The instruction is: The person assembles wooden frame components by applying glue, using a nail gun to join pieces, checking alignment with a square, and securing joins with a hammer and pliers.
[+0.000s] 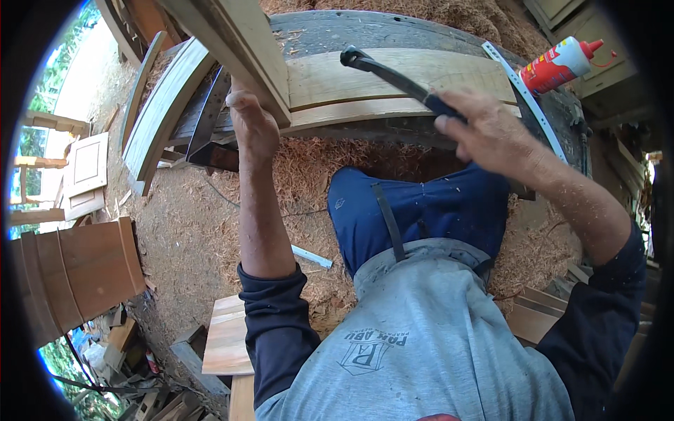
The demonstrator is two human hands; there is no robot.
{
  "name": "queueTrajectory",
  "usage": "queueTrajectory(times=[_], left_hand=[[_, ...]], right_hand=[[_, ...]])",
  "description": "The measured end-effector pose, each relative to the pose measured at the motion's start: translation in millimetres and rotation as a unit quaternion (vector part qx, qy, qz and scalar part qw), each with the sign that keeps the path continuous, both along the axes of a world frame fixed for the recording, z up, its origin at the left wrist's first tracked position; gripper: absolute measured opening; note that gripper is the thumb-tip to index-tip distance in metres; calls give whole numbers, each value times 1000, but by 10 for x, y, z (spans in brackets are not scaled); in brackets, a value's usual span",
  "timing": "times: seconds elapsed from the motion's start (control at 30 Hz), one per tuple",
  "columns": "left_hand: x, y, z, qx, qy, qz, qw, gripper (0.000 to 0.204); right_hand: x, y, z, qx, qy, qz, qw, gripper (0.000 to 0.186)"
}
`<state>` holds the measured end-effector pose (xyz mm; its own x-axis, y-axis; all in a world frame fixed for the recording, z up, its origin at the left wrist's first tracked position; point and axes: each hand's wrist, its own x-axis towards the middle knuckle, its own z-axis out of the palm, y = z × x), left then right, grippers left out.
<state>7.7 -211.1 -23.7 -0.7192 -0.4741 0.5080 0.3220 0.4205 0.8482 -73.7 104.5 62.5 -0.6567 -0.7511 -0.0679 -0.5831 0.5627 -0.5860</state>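
My right hand [484,130] is closed round the dark grip of a hammer [397,78], raised at a slant over the bench with its head toward the upper left. Below the hammer, a pale wooden board [393,77] lies on the dark workbench [316,31], with a narrow strip along its near edge. At the board's left end stands a tall wooden piece [242,52], rising toward the top of the view. My left hand [254,126] grips the lower near side of this piece; its thumb shows and the other fingers are mostly hidden.
A red and white glue bottle [554,67] and a metal ruler [526,98] are at the bench's right end. To the left are a curved plank [165,112] and a dark metal-bladed tool [210,119]. Wood shavings [302,168] cover the floor; a wooden panel [228,337] lies below my left arm.
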Motion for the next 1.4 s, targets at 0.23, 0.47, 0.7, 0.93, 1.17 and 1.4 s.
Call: queueTrajectory(times=[0.23, 0.47, 0.7, 0.93, 1.17, 1.4], left_hand=[[-99, 35, 155, -58, 38, -87, 994, 106], [-190, -22, -2, -40, 86, -79, 992, 99], [-196, -2, 34, -40, 51, -71, 995, 104], [-178, 6, 62, -63, 52, -61, 995, 103], [-223, 30, 68, -59, 49, -42, 996, 101], [-226, 39, 14, -56, 65, -45, 995, 100]], right_hand=[[-876, 177, -118, 74, 405, 145, 900, 41], [-263, -1406, -510, -172, 330, 155, 915, 17], [-167, -1677, -686, -196, 283, 110, 932, 15], [-126, -1708, -723, -186, 330, 109, 919, 15], [-52, -1790, -704, -148, 340, 53, 927, 16], [-88, -1755, -718, -236, 272, 47, 932, 18]])
